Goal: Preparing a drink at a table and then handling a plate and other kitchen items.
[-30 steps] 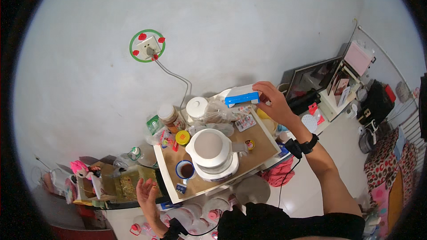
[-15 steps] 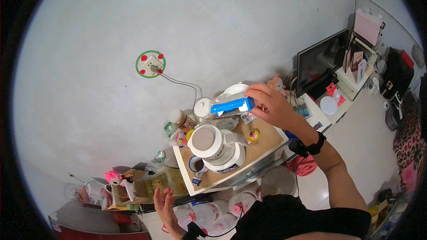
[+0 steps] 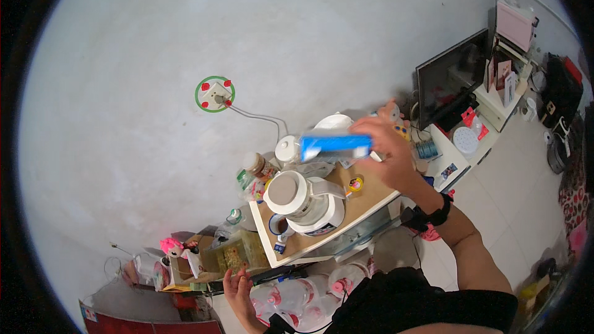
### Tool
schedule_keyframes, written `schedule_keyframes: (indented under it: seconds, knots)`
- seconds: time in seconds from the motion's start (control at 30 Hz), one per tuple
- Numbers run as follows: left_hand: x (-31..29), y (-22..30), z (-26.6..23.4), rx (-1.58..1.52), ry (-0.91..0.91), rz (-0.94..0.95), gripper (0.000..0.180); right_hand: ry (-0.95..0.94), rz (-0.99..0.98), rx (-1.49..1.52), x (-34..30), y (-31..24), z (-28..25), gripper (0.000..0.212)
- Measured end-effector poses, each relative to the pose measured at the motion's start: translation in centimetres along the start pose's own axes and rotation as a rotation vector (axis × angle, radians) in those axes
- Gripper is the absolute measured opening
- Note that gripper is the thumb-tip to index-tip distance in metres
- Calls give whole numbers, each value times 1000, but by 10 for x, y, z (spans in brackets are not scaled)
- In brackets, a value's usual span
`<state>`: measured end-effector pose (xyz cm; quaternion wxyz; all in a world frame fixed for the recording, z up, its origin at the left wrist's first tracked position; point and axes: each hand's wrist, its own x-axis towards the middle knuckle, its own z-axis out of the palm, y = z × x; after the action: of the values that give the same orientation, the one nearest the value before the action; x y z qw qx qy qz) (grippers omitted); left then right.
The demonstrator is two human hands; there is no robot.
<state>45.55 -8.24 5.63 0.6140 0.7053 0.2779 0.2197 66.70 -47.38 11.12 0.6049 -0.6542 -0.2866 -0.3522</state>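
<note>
My right hand [image 3: 391,151] grips a narrow blue box [image 3: 336,146] by its right end, held up over the far part of the cabinet top. The box is smeared by motion. Below and left of it stands a white kettle [image 3: 304,201] with a clear body and a grey-topped lid. My left hand [image 3: 237,286] is low on the left, empty, its fingers loosely curled and apart, beside a clear tank [image 3: 255,250] and above large plastic bottles [image 3: 291,297].
On the cabinet top [image 3: 371,193] are a dark-filled cup [image 3: 278,225], a brown-filled jar [image 3: 260,165], a white lidded pot [image 3: 286,149] and a small yellow round tub [image 3: 355,184]. A cord runs to the wall socket [image 3: 215,94]. A television [image 3: 453,77] stands at the right.
My right hand has moved slightly right with the blue box, which now lies more level. The view has shifted a little, and my left hand sits slightly lower and farther right.
</note>
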Motion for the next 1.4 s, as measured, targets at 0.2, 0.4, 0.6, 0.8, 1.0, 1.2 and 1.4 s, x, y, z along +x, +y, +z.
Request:
schedule_keyframes:
  seconds: [0.2, 0.4, 0.6, 0.8, 1.0, 1.2, 1.4]
  knots:
    - [-2, -1, 4, -41, 9, -13, 48, -158, -9, -6, -5, -12, 4, 42]
    - [-4, 4, 7, -5, 10, -15, 48, -162, 16, 77, -6, -23, 7, 42]
    - [2, -3, 8, 0, -13, -16, 49, -214, 112, 77, -6, -24, 0, 43]
    - [9, -9, 7, -18, -34, -19, 48, -119, 61, -65, -1, 6, 1, 41]
    - [11, -13, 10, -22, -42, -21, 58, -32, 365, -92, 5, 120, 5, 37]
    - [3, -25, -15, 9, 13, -71, 56, -95, 345, -60, -2, 209, 46, 36]
    - [-19, 1, -14, 50, 70, -13, 49, -301, 290, -312, -10, 267, 72, 37]
